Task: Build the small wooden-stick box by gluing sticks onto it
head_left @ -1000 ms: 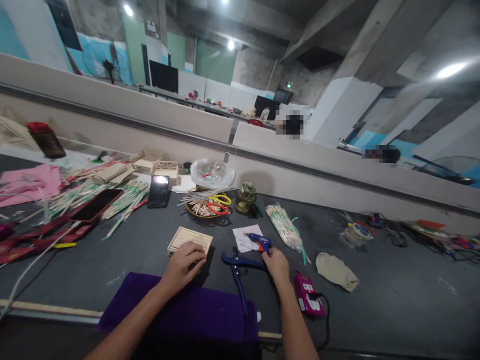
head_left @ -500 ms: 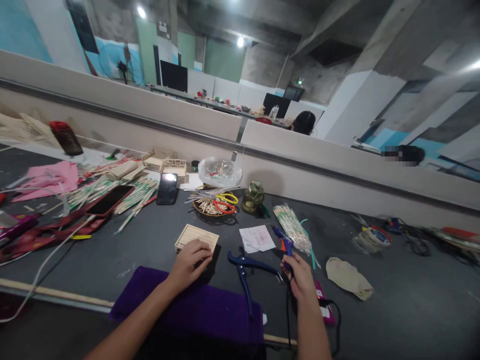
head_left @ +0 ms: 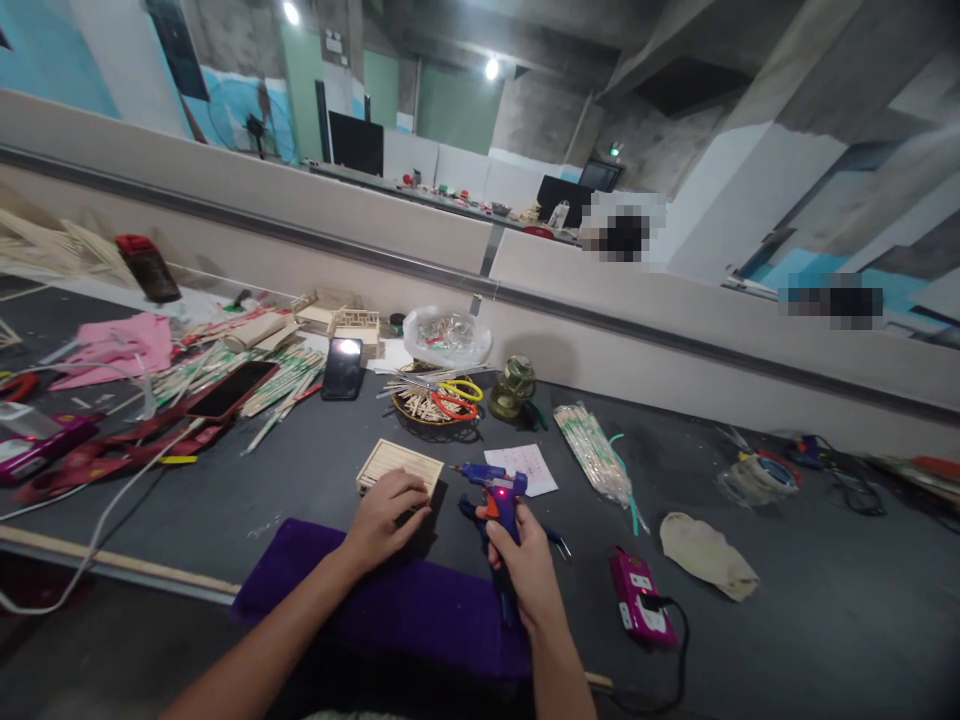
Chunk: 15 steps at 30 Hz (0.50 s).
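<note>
My right hand grips a blue glue gun by its handle, lifted off the table, its nozzle pointing left toward a small wooden stick panel. A red light glows on the gun. My left hand rests on the near edge of that panel, pressing it onto the dark table. Blue pliers lie under the gun, mostly hidden by my right hand. A purple cloth lies under both wrists.
A basket of sticks with scissors, a phone, a green jar, a paper slip, a bag of sticks, a pink power strip, a beige rag and tape rolls lie around. Stick clutter fills the left.
My right hand picked up the glue gun from the right of the pliers and carried it left, toward the wooden panel. My left hand stayed on the panel.
</note>
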Available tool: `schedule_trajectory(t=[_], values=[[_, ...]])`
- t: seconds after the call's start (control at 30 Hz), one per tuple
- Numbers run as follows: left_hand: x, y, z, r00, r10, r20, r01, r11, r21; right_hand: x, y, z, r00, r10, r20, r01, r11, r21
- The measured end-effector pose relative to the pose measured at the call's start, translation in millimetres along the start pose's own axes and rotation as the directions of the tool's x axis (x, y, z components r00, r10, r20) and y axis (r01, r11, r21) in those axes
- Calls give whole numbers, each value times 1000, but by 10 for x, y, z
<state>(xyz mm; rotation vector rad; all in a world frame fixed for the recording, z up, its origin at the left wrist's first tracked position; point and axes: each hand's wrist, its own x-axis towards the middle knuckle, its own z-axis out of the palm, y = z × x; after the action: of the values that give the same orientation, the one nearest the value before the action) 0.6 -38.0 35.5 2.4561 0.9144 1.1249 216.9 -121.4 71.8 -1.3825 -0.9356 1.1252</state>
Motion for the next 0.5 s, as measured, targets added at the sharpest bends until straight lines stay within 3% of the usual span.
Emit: schedule_trajectory(t=[0.5], values=[[0, -15, 10, 1000, 26, 5, -26, 999, 34, 125, 256, 176, 993, -93, -79, 81, 988, -134]])
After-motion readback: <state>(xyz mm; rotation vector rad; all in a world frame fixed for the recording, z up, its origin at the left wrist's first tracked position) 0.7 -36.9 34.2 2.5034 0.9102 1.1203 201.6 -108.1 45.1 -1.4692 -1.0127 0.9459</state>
